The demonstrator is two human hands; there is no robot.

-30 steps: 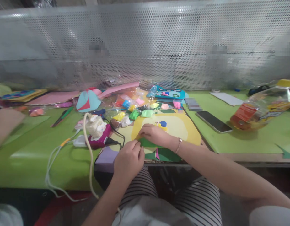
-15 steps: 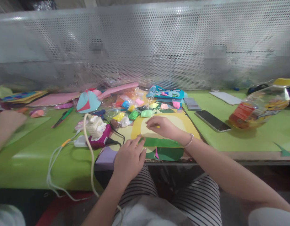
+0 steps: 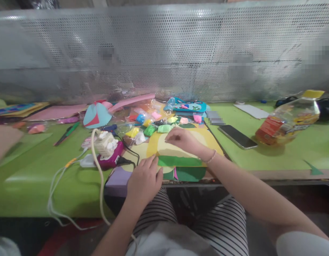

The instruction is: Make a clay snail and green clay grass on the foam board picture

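Note:
A yellow card with a pale cream shape lies in front of me, a strip of green along its near edge. My left hand lies flat with fingers stretched at the card's lower left corner, close to the green strip's left end. Over the cream shape, my right hand is closed with thumb and fingertips together. Whatever they may hold is too small or hidden to make out. Just beyond the card are small packets of soft colored material, including a light green one and a green one.
To the left stand a purple power strip with plugs and a looping cream cable. A phone and a tilted drink bottle are at right. A perforated metal screen closes the back. Another person's arm rests at far left.
The view has shifted slightly. My left index finger has drawn back from the green strip's left end, and that hand now lies flatter. My right hand stays closed over the card, almost unmoved.

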